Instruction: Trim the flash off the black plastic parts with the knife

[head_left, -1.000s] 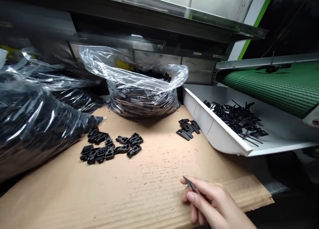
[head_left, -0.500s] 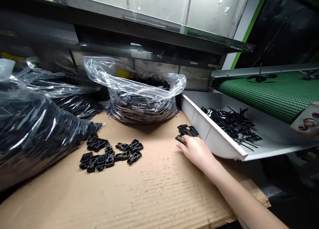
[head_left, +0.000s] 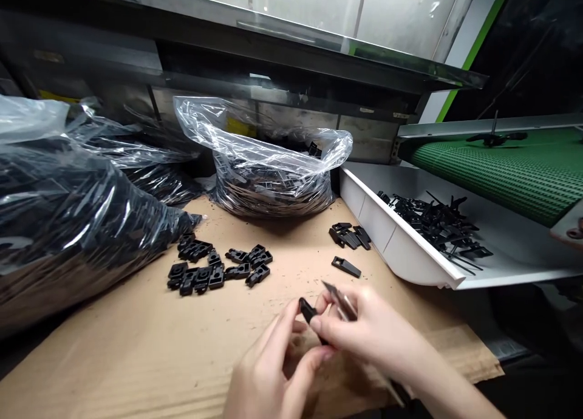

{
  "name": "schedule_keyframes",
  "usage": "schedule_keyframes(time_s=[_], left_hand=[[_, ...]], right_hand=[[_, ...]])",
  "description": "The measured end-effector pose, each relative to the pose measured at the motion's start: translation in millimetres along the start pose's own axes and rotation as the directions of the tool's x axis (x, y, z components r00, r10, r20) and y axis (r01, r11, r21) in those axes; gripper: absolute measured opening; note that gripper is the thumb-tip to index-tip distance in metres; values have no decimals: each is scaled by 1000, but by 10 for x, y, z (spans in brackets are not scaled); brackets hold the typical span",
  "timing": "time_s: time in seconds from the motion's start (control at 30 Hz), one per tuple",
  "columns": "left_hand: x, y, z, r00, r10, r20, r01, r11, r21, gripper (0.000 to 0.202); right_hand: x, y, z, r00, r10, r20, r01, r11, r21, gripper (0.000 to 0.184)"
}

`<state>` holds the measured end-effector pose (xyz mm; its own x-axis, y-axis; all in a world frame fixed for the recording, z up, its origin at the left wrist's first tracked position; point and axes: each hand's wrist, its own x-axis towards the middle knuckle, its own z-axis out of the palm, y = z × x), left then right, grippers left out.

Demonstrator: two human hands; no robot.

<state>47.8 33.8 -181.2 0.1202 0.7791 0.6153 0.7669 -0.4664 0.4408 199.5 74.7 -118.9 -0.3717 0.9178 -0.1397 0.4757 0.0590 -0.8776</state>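
Note:
My left hand (head_left: 273, 361) is closed around a small black plastic part (head_left: 308, 310), low over the cardboard. My right hand (head_left: 364, 322) grips a craft knife (head_left: 342, 303), its pointed blade facing up and left and its handle running down past the palm. The right thumb and forefinger also touch the held part. Just beyond the hands lies a single wedge-shaped black piece (head_left: 346, 266). Farther back, a small heap of similar pieces (head_left: 350, 235) rests beside the white tray. A larger group of black clip-like parts (head_left: 203, 277) is spread on the left.
An open clear bag (head_left: 273, 188) full of black parts stands at the back. Another filled bag (head_left: 82, 224) bulges at left. The white tray (head_left: 401, 255) holds dark stemmed parts (head_left: 432, 221) under a green conveyor belt (head_left: 510, 170). Cardboard (head_left: 150, 352) covers the table.
My right hand has come back from the heap by the tray toward me. My left hand has entered view, holding a black part. One wedge-shaped piece now lies apart from the heap.

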Motion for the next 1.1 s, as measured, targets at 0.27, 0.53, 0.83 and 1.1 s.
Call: schedule_keyframes(time_s=[0.27,0.53,0.83,1.1], left_hand=[[-11,-37,-17,995,62,83,-63,998,11,23],[-64,-60,13,993,63,99,-65,998,13,17],[-63,-58,10,986,63,152,-62,998,-12,17],[-29,-58,-3,982,115,146,-119,993,19,18]], right_hand=[[-216,356,139,957,-166,-238,95,954,-284,31],[-296,618,377,880,-424,-215,284,831,-477,22],[-265,539,351,932,-335,-136,211,810,-547,27],[-271,496,328,961,-254,-106,155,819,-552,28]])
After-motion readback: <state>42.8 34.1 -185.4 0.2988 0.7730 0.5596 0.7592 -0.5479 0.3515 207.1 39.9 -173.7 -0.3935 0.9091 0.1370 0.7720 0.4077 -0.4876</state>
